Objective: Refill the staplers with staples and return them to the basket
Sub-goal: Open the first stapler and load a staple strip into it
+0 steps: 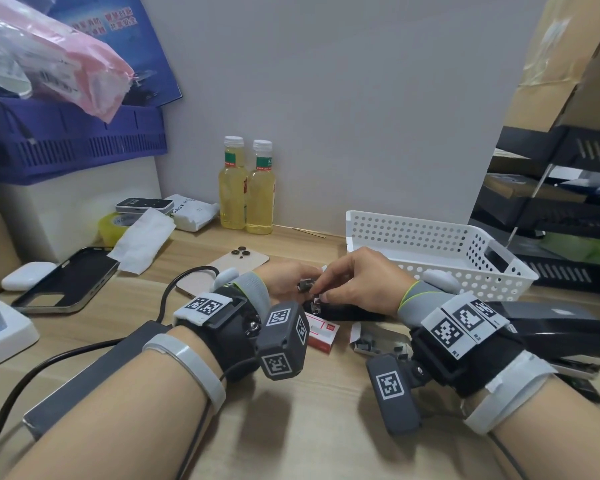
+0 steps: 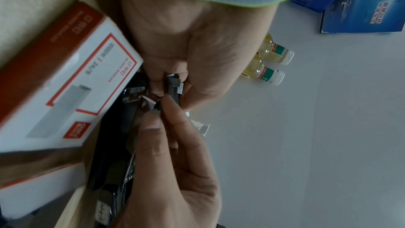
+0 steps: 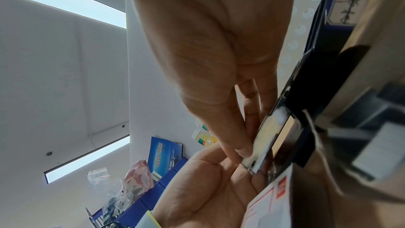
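Note:
A short grey strip of staples (image 1: 305, 285) (image 2: 174, 84) is pinched between my left hand (image 1: 297, 280) (image 2: 175, 41) and my right hand (image 1: 323, 289) (image 2: 163, 110), fingertips meeting just above an opened black stapler (image 1: 329, 315) (image 2: 114, 145). Its shiny metal magazine (image 3: 270, 136) lies under my right fingertips (image 3: 241, 150), with my left palm (image 3: 214, 179) below. A red and white staple box (image 1: 321, 332) (image 2: 65, 84) lies in front of the stapler. A second black stapler (image 1: 555, 323) lies to the right. The white perforated basket (image 1: 430, 237) stands behind my right hand.
An open box with loose staple strips (image 1: 371, 341) sits near my right wrist. Two bottles of yellow liquid (image 1: 246, 188) stand at the wall. A phone (image 1: 238, 259), a dark phone case (image 1: 66, 282) and a cabled black block (image 1: 94, 372) lie left. Black trays (image 1: 551, 202) stack at right.

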`<act>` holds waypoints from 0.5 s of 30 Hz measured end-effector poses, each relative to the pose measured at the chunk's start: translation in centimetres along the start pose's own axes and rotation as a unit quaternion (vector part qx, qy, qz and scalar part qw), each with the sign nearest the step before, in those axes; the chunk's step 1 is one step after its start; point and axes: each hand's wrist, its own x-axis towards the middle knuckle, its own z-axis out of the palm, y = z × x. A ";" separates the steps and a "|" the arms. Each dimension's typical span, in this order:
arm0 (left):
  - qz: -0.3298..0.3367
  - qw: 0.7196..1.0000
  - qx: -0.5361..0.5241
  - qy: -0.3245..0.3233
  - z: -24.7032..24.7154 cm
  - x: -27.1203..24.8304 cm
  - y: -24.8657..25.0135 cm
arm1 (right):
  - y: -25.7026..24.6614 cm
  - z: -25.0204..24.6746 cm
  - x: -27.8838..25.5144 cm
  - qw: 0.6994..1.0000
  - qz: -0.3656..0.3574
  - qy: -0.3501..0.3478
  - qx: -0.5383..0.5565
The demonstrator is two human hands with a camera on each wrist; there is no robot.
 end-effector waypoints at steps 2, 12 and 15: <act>-0.008 1.000 0.011 -0.017 0.1 -0.2 0.0 | -0.2 -0.1 -0.1 1.000 -0.002 -0.002 -0.007; -0.040 0.996 -0.077 -0.008 0.2 -0.1 -0.1 | 0.4 -0.1 0.1 1.000 0.008 0.003 0.012; -0.044 0.994 -0.099 0.003 0.1 0.4 -0.4 | 0.6 -0.5 0.1 1.000 0.008 0.016 0.007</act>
